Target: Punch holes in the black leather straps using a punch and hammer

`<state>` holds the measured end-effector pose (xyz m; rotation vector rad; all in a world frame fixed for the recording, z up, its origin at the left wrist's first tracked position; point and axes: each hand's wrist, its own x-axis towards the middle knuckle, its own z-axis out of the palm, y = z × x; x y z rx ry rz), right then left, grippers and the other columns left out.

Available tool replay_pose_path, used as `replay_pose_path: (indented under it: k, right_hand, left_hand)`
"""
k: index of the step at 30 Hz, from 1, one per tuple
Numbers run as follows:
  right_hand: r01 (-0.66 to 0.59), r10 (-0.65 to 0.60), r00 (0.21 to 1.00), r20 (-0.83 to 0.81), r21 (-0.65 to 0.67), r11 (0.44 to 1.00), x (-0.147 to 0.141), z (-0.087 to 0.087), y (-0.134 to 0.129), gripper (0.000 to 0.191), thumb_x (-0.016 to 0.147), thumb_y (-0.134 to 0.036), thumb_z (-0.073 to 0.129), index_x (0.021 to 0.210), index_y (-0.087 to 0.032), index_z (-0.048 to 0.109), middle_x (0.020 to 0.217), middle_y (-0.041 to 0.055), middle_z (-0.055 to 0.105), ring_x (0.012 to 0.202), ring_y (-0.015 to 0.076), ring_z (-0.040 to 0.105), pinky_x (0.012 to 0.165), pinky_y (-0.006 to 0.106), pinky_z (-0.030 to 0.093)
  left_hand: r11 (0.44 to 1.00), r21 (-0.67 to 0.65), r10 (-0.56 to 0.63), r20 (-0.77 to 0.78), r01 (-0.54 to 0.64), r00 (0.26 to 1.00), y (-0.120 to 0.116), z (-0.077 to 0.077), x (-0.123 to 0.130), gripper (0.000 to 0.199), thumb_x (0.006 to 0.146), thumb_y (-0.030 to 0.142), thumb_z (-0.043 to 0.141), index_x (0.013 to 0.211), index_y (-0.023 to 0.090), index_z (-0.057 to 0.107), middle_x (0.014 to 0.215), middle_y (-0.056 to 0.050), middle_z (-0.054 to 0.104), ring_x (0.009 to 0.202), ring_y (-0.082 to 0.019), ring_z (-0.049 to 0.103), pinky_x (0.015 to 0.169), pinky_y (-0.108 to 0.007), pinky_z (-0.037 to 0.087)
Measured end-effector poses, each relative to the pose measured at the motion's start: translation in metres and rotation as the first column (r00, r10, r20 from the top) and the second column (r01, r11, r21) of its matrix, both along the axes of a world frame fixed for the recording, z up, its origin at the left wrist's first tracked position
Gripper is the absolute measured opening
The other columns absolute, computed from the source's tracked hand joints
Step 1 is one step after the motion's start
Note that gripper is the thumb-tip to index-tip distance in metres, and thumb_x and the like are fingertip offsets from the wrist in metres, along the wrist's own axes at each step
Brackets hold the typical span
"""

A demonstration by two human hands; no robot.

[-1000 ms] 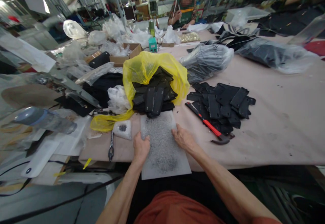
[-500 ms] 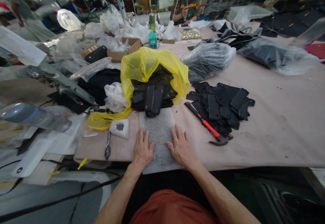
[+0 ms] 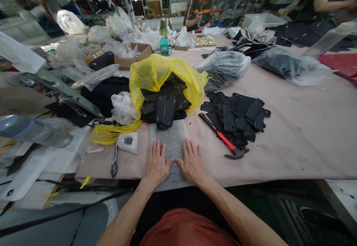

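My left hand (image 3: 157, 164) lies flat on the left side of a grey speckled board (image 3: 169, 136) at the table's front edge. Flat on the board's right side is my right hand (image 3: 193, 161). The two thumbs point inward and nearly meet; neither hand holds anything. Behind the board, black flat pieces (image 3: 165, 110) spill from a yellow plastic bag (image 3: 152, 71), and the nearest ones overlap the board's far end. To the right, a claw hammer (image 3: 223, 137) with a red and black handle leans against a heap of black pieces (image 3: 240, 114).
On the left lie a pair of pliers (image 3: 114, 162), a small white bag of dark bits (image 3: 128, 142) and a clear water bottle (image 3: 36, 130). Grey bundles in clear plastic (image 3: 223, 67) stand farther back. A co-worker (image 3: 202, 8) sits across the table (image 3: 290, 138).
Both hands have slid inward on the board, so the thumbs now almost touch. The whole view has shifted slightly, with more of a second co-worker showing at the right.
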<state>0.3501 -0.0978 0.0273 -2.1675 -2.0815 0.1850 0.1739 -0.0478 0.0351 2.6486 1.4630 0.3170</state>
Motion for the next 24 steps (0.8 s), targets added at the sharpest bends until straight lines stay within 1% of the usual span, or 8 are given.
replay_pose_path:
  k: [3,6,9,11,15,17,20,24]
  right_hand:
    - [-0.075,0.075,0.997,-0.003,-0.015,0.997,0.003,0.005,0.01,0.071,0.094,-0.049,0.034,0.149,-0.005,0.024,0.158,0.0165,0.012,0.146,0.0315,0.004,0.115,0.057,0.002]
    - [-0.177,0.176,0.984,-0.033,-0.028,0.984,0.005,0.01,0.03,0.068,0.094,-0.047,0.033,0.15,-0.008,0.024,0.158,0.0149,0.015,0.146,0.0293,0.007,0.115,0.056,0.002]
    - [-0.21,0.209,0.977,-0.042,-0.016,0.978,0.006,0.012,0.042,0.067,0.095,-0.046,0.033,0.15,-0.008,0.025,0.158,0.0144,0.016,0.146,0.0282,0.007,0.116,0.055,0.002]
    - [-0.222,0.222,0.974,-0.037,-0.013,0.975,0.004,0.012,0.038,0.067,0.094,-0.046,0.035,0.149,-0.008,0.025,0.158,0.014,0.013,0.146,0.028,0.006,0.116,0.054,0.002]
    - [-0.266,0.264,0.964,-0.038,-0.036,0.963,0.0,0.011,0.016,0.068,0.093,-0.043,0.039,0.15,-0.009,0.024,0.158,0.0132,0.011,0.146,0.0283,0.006,0.117,0.054,0.002]
    - [-0.27,0.268,0.963,-0.036,-0.045,0.962,-0.001,0.011,0.009,0.067,0.092,-0.041,0.041,0.15,-0.01,0.025,0.158,0.0133,0.012,0.146,0.0288,0.007,0.117,0.054,0.003]
    - [-0.277,0.276,0.961,-0.029,-0.049,0.96,-0.002,0.011,0.01,0.067,0.092,-0.039,0.042,0.149,-0.009,0.026,0.158,0.0128,0.013,0.146,0.0292,0.007,0.117,0.054,0.004]
    - [-0.304,0.303,0.953,-0.029,-0.054,0.951,-0.001,0.013,0.018,0.066,0.092,-0.038,0.04,0.149,-0.008,0.028,0.158,0.0112,0.013,0.146,0.0284,0.007,0.117,0.053,0.005]
  left_hand:
    - [1.0,-0.002,0.001,0.003,-0.001,1.0,0.0,0.0,-0.001,0.066,0.091,0.044,0.046,0.144,0.007,0.032,0.155,-0.023,0.022,0.145,-0.036,0.016,0.114,-0.057,0.025]
    - [1.0,-0.015,0.002,-0.001,-0.002,1.0,0.001,0.0,0.001,0.066,0.091,0.043,0.045,0.145,0.007,0.031,0.155,-0.023,0.021,0.145,-0.035,0.014,0.114,-0.056,0.024]
    - [0.999,-0.04,0.0,-0.012,0.0,1.0,0.002,0.001,0.001,0.067,0.092,0.044,0.045,0.145,0.006,0.03,0.155,-0.023,0.02,0.146,-0.035,0.012,0.115,-0.055,0.023]
    - [0.998,-0.057,-0.016,-0.012,0.015,1.0,0.001,0.002,-0.002,0.069,0.092,0.045,0.044,0.146,0.006,0.027,0.156,-0.022,0.019,0.146,-0.034,0.012,0.115,-0.055,0.022]
    - [0.992,-0.086,-0.089,-0.007,0.088,0.996,-0.003,0.002,-0.01,0.073,0.091,0.051,0.042,0.148,0.007,0.025,0.156,-0.019,0.02,0.146,-0.032,0.013,0.117,-0.054,0.02]
    - [0.991,-0.091,-0.104,-0.01,0.103,0.994,-0.003,0.002,-0.013,0.075,0.091,0.053,0.042,0.147,0.006,0.026,0.156,-0.02,0.021,0.146,-0.033,0.013,0.117,-0.054,0.019]
    - [0.987,-0.101,-0.128,-0.015,0.126,0.992,0.0,0.003,-0.013,0.076,0.091,0.055,0.041,0.147,0.005,0.028,0.156,-0.02,0.02,0.146,-0.033,0.013,0.117,-0.054,0.019]
    - [0.967,-0.138,-0.217,-0.005,0.214,0.976,0.006,0.007,-0.01,0.073,0.092,0.054,0.039,0.147,0.006,0.028,0.156,-0.019,0.021,0.146,-0.032,0.015,0.118,-0.053,0.016]
